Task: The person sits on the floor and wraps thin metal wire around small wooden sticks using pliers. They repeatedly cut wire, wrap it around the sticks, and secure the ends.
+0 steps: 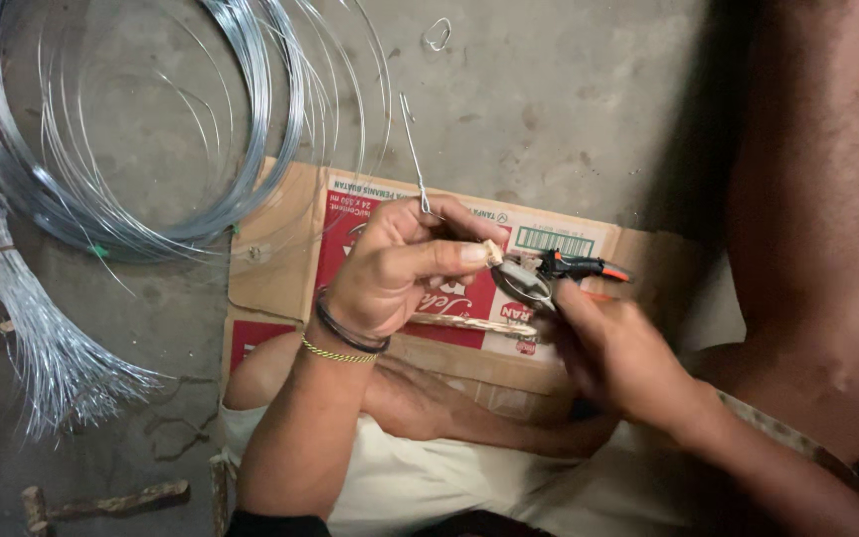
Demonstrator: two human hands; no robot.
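The right hand is motion-blurred, so its grip on the black and orange pliers is unclear, the coil of silver wire is cut off by the top and left edges, and the left hand hides part of the cardboard sheet.
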